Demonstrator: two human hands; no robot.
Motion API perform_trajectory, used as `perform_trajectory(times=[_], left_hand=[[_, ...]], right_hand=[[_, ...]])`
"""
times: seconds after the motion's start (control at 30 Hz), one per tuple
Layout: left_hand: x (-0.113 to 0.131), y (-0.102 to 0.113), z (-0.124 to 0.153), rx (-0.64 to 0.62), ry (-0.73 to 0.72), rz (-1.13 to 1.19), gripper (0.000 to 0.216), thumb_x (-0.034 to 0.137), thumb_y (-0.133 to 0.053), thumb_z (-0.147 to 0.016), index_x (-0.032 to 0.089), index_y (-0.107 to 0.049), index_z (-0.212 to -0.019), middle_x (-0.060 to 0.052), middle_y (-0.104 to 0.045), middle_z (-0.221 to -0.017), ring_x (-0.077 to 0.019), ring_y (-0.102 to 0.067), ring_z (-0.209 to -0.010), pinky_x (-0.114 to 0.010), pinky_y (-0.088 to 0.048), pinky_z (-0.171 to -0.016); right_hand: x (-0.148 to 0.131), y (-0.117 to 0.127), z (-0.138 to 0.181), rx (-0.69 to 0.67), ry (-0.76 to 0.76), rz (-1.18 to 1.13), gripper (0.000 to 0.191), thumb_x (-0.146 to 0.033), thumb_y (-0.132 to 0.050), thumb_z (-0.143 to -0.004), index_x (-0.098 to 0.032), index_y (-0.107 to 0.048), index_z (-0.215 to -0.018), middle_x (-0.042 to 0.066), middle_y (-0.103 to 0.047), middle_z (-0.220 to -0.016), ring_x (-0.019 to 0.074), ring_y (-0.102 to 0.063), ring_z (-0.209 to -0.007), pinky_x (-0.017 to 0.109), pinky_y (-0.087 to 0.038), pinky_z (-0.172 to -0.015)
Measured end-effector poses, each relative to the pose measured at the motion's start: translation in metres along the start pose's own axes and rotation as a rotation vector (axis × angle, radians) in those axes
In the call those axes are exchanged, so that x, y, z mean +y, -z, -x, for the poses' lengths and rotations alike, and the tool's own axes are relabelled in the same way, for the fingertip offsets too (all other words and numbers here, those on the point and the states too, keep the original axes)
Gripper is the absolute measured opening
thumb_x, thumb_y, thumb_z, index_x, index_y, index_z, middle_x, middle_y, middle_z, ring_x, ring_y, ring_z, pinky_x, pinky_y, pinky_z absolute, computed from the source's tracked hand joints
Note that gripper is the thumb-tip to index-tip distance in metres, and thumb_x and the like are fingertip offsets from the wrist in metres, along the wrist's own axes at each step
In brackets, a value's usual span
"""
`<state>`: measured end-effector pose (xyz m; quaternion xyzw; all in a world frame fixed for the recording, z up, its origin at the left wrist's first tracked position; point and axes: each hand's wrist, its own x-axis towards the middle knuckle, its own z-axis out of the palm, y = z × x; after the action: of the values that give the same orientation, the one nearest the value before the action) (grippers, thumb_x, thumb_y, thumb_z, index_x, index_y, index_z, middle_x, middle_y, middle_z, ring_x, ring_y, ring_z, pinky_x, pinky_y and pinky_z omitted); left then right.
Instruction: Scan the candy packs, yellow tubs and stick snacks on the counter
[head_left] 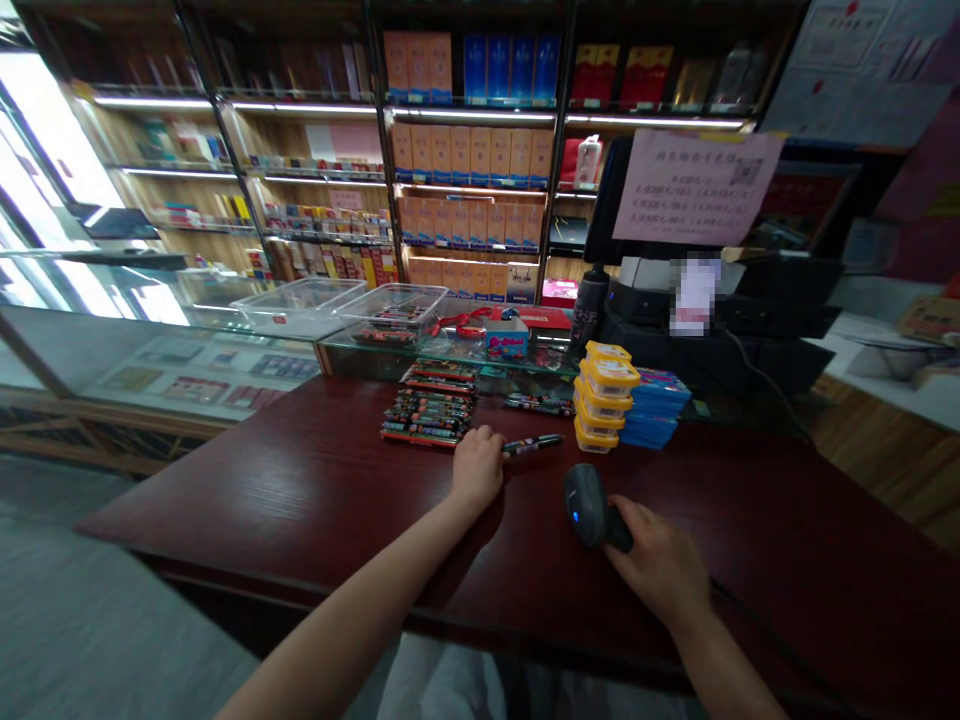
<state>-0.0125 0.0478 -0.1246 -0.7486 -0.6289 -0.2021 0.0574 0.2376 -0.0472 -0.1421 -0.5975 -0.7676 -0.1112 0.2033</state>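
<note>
One barcode scanner (586, 500) sits clamped in the right hand (664, 565) at the lower right of the frame, its trailing cord (757, 620) liable to snag if pulled across the counter (300, 490). At center, the left hand (478, 467) pinches one end of a pen (536, 443); a sideways brush could scatter the pen pile (429, 410) beside it or topple the stacked yellow tubs (602, 405), right of center.

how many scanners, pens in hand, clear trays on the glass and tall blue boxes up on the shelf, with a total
Scanner in right hand: 1
Pen in left hand: 1
Clear trays: 2
Tall blue boxes: 4
Total: 8
</note>
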Motion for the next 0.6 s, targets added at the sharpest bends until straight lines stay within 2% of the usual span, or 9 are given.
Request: perform_trajectory(times=[0.17,0.33,0.43,0.6], left_hand=[[0.01,-0.004,-0.047,0.014,-0.005,0.012,0.019,0.024,-0.05,-0.086,0.02,-0.067,-0.093,-0.01,-0.056,-0.1,-0.0246,-0.047,-0.1,-0.036,-0.038,-0.085],[0.009,-0.025,-0.086,-0.011,-0.018,0.038,0.021,0.025,-0.055,-0.084,0.025,-0.069,-0.099,-0.008,-0.056,-0.104,-0.0229,-0.045,-0.103,-0.033,-0.039,-0.086],[0.006,-0.042,-0.098,0.007,0.073,0.074,0.021,0.027,-0.063,-0.079,0.027,-0.071,-0.098,-0.007,-0.054,-0.109,-0.0234,-0.044,-0.105,-0.033,-0.04,-0.086],[0.001,-0.062,-0.11,0.115,0.252,0.234,0.026,0.015,-0.065,-0.074,0.02,-0.069,-0.1,-0.008,-0.053,-0.109,-0.0199,-0.051,-0.099,-0.029,-0.042,-0.089]], right_hand=[[-0.001,-0.006,0.003,0.029,0.02,-0.013,0.035,-0.018,-0.052,-0.077,-0.02,-0.055,-0.112,0.005,-0.069,-0.102,0.0204,-0.065,-0.082,0.031,-0.047,-0.068],[0.003,-0.013,0.006,0.075,0.059,-0.053,0.038,-0.013,-0.052,-0.073,-0.021,-0.054,-0.111,0.005,-0.068,-0.105,0.0212,-0.065,-0.087,0.032,-0.048,-0.071],[0.004,-0.015,0.006,0.113,0.058,-0.084,0.036,-0.014,-0.052,-0.076,-0.022,-0.053,-0.111,0.005,-0.069,-0.103,0.0206,-0.066,-0.086,0.032,-0.048,-0.073],[0.003,-0.014,0.004,0.106,0.043,-0.095,0.034,-0.014,-0.053,-0.076,-0.022,-0.053,-0.109,0.004,-0.069,-0.099,0.0197,-0.066,-0.083,0.03,-0.048,-0.071]])
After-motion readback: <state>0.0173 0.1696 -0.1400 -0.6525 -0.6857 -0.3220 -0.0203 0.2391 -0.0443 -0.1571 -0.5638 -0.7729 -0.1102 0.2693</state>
